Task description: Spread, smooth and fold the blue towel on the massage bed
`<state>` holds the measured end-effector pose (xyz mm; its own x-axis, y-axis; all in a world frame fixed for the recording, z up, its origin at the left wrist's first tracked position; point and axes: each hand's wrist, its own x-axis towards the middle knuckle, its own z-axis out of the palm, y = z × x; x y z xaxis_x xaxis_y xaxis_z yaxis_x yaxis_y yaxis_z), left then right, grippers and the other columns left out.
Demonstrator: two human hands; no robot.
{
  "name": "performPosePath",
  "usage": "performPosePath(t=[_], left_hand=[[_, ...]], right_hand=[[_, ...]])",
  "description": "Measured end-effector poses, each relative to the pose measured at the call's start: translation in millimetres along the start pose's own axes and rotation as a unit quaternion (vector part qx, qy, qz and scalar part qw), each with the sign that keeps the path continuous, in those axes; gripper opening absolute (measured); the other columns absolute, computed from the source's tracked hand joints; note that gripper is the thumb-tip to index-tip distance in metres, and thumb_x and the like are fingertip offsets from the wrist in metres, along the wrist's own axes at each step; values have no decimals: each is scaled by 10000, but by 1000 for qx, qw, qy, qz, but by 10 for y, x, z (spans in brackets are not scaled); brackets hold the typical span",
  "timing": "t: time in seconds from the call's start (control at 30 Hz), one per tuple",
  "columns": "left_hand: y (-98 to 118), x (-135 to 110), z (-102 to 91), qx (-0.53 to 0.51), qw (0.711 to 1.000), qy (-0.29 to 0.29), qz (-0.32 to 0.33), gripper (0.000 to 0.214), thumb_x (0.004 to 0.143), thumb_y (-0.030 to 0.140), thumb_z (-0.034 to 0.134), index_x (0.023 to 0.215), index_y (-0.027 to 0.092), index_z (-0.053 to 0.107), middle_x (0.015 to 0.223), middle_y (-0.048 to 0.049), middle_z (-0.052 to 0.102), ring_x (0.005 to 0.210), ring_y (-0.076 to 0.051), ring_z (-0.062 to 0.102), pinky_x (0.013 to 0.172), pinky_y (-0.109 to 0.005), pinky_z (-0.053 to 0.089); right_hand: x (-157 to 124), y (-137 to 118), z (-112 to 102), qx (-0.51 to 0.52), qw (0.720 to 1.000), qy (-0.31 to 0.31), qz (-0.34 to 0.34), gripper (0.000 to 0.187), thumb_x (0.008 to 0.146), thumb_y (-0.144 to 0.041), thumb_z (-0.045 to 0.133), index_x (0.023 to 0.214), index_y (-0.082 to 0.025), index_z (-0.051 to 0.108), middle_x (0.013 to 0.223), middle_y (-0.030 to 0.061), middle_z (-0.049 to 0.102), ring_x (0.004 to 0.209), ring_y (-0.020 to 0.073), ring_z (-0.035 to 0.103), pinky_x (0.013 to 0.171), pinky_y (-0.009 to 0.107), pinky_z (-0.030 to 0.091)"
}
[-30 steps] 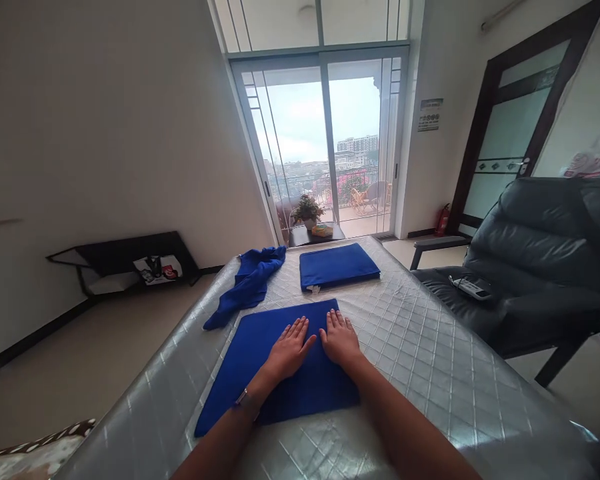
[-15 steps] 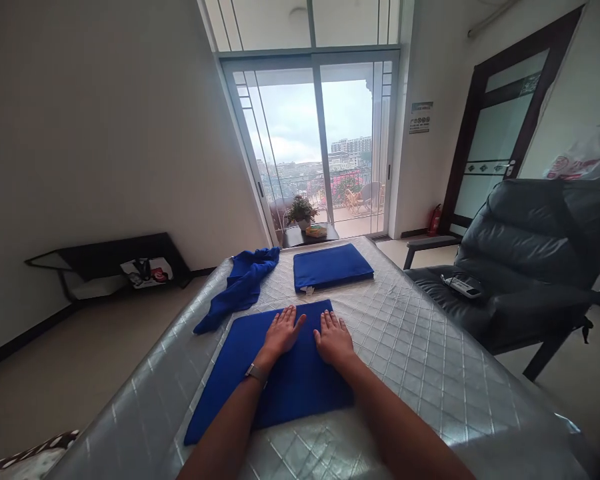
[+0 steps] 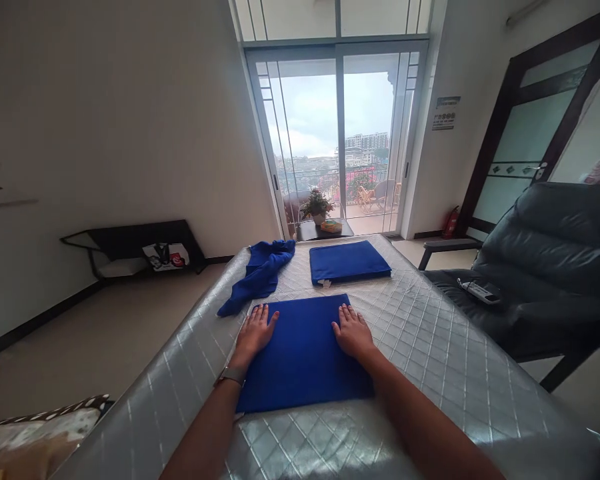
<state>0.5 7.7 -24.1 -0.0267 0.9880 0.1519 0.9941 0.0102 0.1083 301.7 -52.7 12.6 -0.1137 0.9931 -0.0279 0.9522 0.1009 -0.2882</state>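
Observation:
A flat rectangle of folded blue cloth (image 3: 305, 360) lies on the silver quilted cover (image 3: 430, 360) of a table or bed. My left hand (image 3: 257, 329) rests palm down on the cloth's left edge, fingers stretched out. On the right edge, near the far corner, my right hand (image 3: 353, 328) also lies flat with its fingers extended. Beyond them sits a neatly folded stack of blue cloth (image 3: 349, 261) with a small white tag at its near edge. To its left, a crumpled blue cloth (image 3: 260, 273) lies in a loose heap.
A dark armchair (image 3: 540, 253) stands at the right with a white power strip (image 3: 479, 291) on its seat. Behind the far edge, a small table (image 3: 307, 231) holds a potted plant (image 3: 319, 205). A black rack (image 3: 145, 243) stands by the left wall.
My hands have moved apart, the left one to the cloth's left edge and the right one to its right edge. The cloth now looks narrower at its left. The view has swung left.

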Motion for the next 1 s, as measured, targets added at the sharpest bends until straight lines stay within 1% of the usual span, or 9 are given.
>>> performPosePath(t=[0.2, 0.3, 0.4, 0.47, 0.53, 0.63, 0.77, 1.0], left_hand=[[20, -4, 25, -6, 1000, 21, 4, 734, 1021, 556, 223, 1529, 47, 369, 1598, -187, 329, 1493, -296, 298, 1218, -479, 251], [26, -12, 32, 2, 1000, 26, 6, 747, 1018, 568, 212, 1526, 46, 374, 1594, -190, 342, 1491, -294, 307, 1220, -473, 247], [44, -26, 26, 9, 999, 31, 7, 748, 1019, 564, 208, 1522, 38, 378, 1592, -192, 349, 1493, -288, 303, 1223, -464, 245], [57, -34, 14, 13, 999, 32, 6, 741, 1021, 559, 194, 1525, 46, 376, 1598, -185, 341, 1494, -283, 301, 1223, -462, 242], [64, -36, 5, 11, 999, 29, 6, 747, 1020, 561, 192, 1526, 41, 371, 1601, -186, 335, 1495, -285, 299, 1225, -462, 236], [62, -30, 5, -3, 1000, 27, 8, 753, 1016, 565, 206, 1523, 34, 373, 1596, -196, 339, 1493, -292, 301, 1221, -469, 245], [62, -26, 12, -10, 999, 33, 9, 736, 1014, 565, 206, 1530, 70, 378, 1594, -188, 344, 1492, -297, 304, 1213, -498, 247], [86, -54, -41, 6, 1000, 6, 0, 746, 1024, 553, 205, 1541, 31, 329, 1614, -182, 313, 1508, -280, 266, 1234, -451, 203]], right_hand=[[16, 50, -5, -22, 1000, 7, -14, 669, 1023, -452, 243, 1584, -88, 260, 1653, 104, 204, 1536, 228, 137, 1234, 443, 86], [77, 53, -30, -5, 999, 17, -40, 642, 1028, -444, 254, 1578, -115, 296, 1647, 93, 246, 1530, 209, 162, 1233, 398, 104], [203, 23, -57, -2, 998, 32, -58, 621, 1036, -417, 257, 1571, -106, 311, 1644, 93, 262, 1529, 194, 165, 1232, 357, 93], [306, 5, -61, -12, 998, 30, -47, 628, 1039, -413, 254, 1572, -83, 297, 1647, 102, 250, 1532, 198, 148, 1232, 352, 81], [397, 0, -47, -20, 999, 19, -21, 642, 1040, -415, 242, 1576, -61, 271, 1652, 106, 229, 1534, 199, 137, 1230, 348, 81], [472, 18, -4, -26, 1000, 16, 7, 658, 1035, -421, 226, 1584, -59, 239, 1661, 91, 198, 1537, 181, 116, 1228, 334, 73], [472, 38, 36, -25, 999, 25, 10, 669, 1024, -429, 209, 1590, -73, 229, 1666, 72, 177, 1538, 162, 96, 1225, 321, 51], [463, 38, 33, -12, 1000, 25, 11, 674, 1021, -438, 209, 1592, -79, 224, 1666, 68, 175, 1537, 161, 98, 1220, 319, 49]])
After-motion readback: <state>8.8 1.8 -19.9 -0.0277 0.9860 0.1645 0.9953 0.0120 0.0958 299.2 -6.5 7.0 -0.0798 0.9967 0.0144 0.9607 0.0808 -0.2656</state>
